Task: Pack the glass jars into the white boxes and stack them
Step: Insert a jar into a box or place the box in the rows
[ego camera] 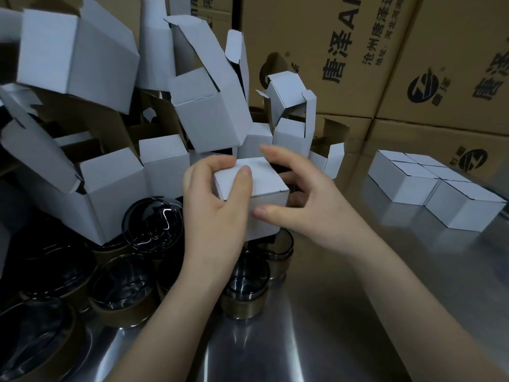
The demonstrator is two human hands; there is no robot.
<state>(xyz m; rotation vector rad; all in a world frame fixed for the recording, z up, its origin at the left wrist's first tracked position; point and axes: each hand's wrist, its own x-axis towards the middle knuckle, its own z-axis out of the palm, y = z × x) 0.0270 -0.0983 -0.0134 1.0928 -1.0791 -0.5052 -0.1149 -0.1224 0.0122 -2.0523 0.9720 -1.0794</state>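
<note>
At the far left, dark smoked glass jars with brown paper bands (121, 285) crowd the shiny steel table (330, 312). Most stand upright and one lies on its side; all are still unpacked. Above and behind them rises a jumble of empty white cardboard boxes with flaps open (209, 111), so plenty of work appears to remain. In the centre, above the jars, a person holds a small closed white cardboard box (256, 186) with both hands. The left hand (214, 213) grips it, with the thumb laid over the near top corner and the fingers curled over the far edge. The right hand (311, 205) holds the other side, with the thumb pressed against the front face and the fingers spread and curved around the back. This box seems ready to join the others. To the right, well apart, a block of closed white boxes (429, 188) sits on the table, touching side by side in what looks like a single layer, so stacking has barely begun. Large brown printed cartons (413, 64) wall off the background. The leftmost jars are cut off and too dark to count. Whether the held box contains a jar cannot be seen, and the box hides the right fingertips. The hands and forearms cover part of the jars beneath them.
</note>
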